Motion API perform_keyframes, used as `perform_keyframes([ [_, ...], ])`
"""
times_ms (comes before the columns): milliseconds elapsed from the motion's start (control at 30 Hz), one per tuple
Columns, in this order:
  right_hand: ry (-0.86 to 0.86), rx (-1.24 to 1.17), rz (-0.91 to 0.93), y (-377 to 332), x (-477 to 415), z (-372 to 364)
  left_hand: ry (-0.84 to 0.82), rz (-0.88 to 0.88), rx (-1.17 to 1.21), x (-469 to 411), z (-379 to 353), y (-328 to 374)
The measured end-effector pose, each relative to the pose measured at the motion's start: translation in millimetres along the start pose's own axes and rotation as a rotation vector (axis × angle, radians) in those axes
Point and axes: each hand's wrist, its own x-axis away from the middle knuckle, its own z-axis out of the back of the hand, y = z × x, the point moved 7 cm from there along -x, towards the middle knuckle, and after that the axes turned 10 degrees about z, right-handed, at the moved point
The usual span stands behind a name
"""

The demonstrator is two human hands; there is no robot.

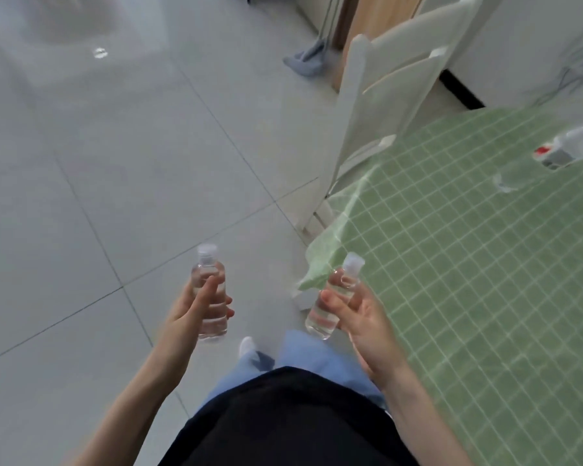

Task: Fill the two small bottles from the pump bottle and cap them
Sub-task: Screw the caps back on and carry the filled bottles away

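Note:
My left hand (196, 306) grips a small clear bottle (209, 280) with a cap on top, held upright over the tiled floor. My right hand (360, 314) holds a second small clear capped bottle (323, 319), tilted a little to the right, at the corner of the green checked table (468, 264). Both bottles hold clear liquid. At the table's far right edge lies a blurred white pump bottle (572, 144) with a red mark near its head.
A white chair (384, 105) stands at the table's far left side. Grey floor tiles (115, 163) fill the left of the view. A grey cloth (305, 60) lies on the floor at the back. My legs and a white-socked foot (248, 346) show below.

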Motion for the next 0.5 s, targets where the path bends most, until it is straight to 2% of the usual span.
perform_keyframes([
  [267, -0.135, 0.083, -0.025, -7, -87, -58, 0.137, 0.051, 0.137, -40, 36, 22],
  [500, -0.206, 0.084, -0.029, -27, -189, -91, 0.213, 0.056, 0.173, -101, 45, 76],
])
